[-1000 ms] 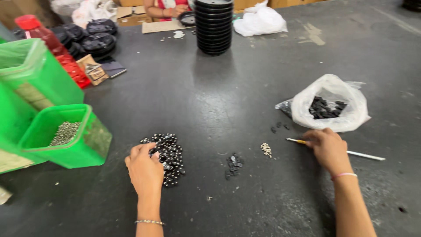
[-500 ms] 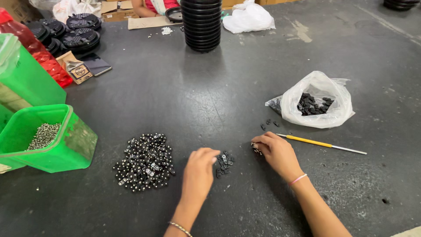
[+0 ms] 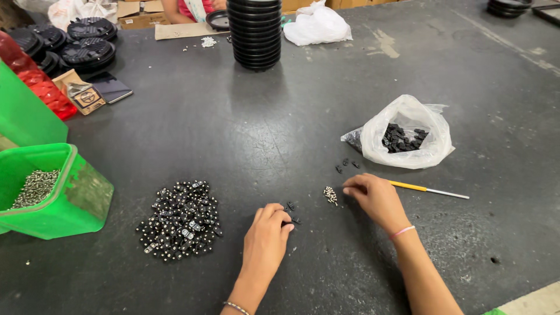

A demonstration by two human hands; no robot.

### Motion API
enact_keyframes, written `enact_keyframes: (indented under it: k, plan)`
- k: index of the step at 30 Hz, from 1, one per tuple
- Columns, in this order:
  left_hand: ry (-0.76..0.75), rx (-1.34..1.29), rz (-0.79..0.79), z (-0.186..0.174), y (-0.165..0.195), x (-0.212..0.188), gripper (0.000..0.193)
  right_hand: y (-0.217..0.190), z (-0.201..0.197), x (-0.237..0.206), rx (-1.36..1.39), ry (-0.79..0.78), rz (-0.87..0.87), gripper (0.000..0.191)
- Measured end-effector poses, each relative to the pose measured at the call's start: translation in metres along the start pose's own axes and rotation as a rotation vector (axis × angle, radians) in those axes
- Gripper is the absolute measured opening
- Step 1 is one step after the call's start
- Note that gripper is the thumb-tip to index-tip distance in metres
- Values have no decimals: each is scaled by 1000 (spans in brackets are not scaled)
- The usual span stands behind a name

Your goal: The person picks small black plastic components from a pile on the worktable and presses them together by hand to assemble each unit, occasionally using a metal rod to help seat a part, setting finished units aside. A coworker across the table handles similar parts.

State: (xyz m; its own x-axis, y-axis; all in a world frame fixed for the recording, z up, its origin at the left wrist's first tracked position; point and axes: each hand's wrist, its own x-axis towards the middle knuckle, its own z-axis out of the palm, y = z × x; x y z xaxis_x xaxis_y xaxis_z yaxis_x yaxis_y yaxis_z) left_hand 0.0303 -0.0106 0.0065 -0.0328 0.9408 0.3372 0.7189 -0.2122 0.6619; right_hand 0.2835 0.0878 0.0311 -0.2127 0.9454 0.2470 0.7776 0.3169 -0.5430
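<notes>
Two hands low on table: left hand (image 3: 265,236) fingers pinching small black parts (image 3: 290,206); right hand (image 3: 373,197) fingers curled beside screws (image 3: 331,195).

bin (image 3: 76,198) left | parts pile (image 3: 179,220) centre | bag (image 3: 408,137) right | stack (image 3: 255,32) behind

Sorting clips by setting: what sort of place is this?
Probably a small assembly workshop: a pile of small black parts, a green bin of metal pieces and a stack of black discs on one worktable.

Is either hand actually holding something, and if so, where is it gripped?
Left hand fingertips rest on small black pieces; right hand reaches to tiny metal screws. Whether either grips one cannot be told.
</notes>
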Motion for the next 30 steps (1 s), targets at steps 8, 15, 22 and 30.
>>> enact_keyframes:
  k: [8,15,22,30]
  plan:
    - [159,-206,-71,-9,8,5,12,-8,2,-4,32,-235,67,18]
    - [48,-615,-455,2,-1,8,20,-20,-1,-7,-99,-198,-56,15]
    - [25,-774,-507,12,-8,8,29,-26,0,-10,-212,-190,-101,13]
    - [22,-735,-524,12,-4,7,24,-33,3,-8,-158,-200,-23,13]
